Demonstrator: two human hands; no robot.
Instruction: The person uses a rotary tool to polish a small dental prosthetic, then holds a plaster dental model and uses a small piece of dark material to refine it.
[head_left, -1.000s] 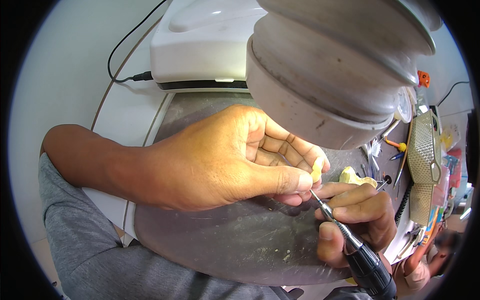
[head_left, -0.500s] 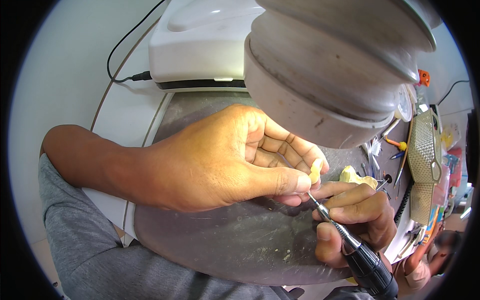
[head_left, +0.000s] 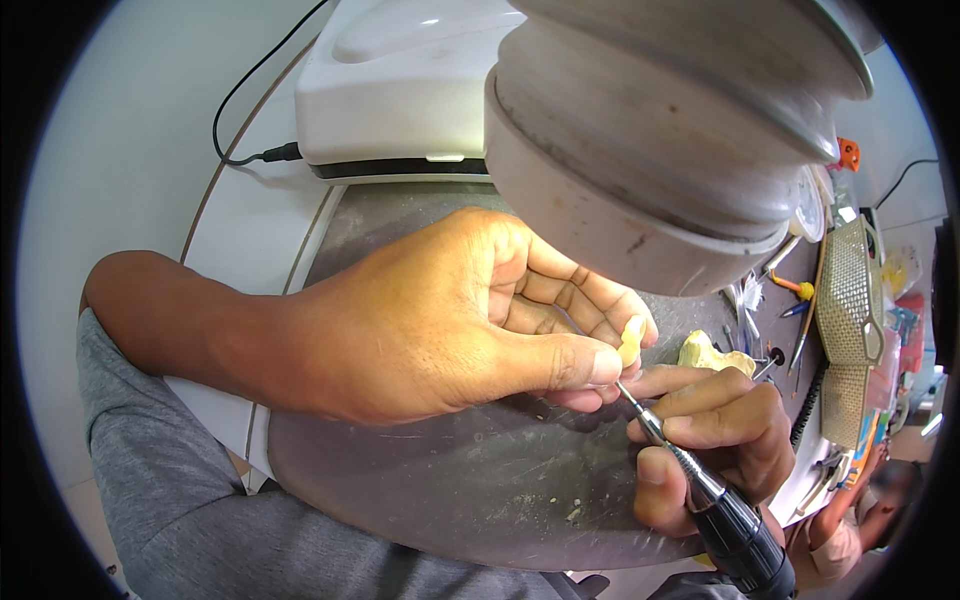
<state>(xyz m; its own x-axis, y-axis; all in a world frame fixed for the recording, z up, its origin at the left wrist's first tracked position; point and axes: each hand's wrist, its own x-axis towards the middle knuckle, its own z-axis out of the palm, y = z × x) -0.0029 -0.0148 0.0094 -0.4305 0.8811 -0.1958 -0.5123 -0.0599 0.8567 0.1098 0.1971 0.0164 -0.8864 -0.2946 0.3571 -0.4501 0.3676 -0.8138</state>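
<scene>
Between thumb and fingers, my left hand (head_left: pixel 450 320) pinches a small, pale yellow dental piece (head_left: pixel 631 341), which looks like a few joined tooth crowns. My right hand (head_left: pixel 715 440) grips a black and silver rotary handpiece (head_left: pixel 715 505) like a pen. Its thin bur points up and left, its tip at the underside of the left thumb and the dental piece; whether it touches the piece is hidden. One right finger reaches against the left fingertips. Just beyond the right hand lies a cream plaster dental model (head_left: pixel 712 353).
A wide grey suction hose (head_left: pixel 650 150) hangs over the work, close above the left fingers. Behind stands a white machine (head_left: pixel 400 100) with a black cord. To the right are a perforated basket (head_left: pixel 848 300) and several thin tools; another person (head_left: pixel 850 530) sits at lower right.
Hardly anything differs. My right hand and the handpiece have shifted very slightly; the left hand keeps its pinch on the dental piece.
</scene>
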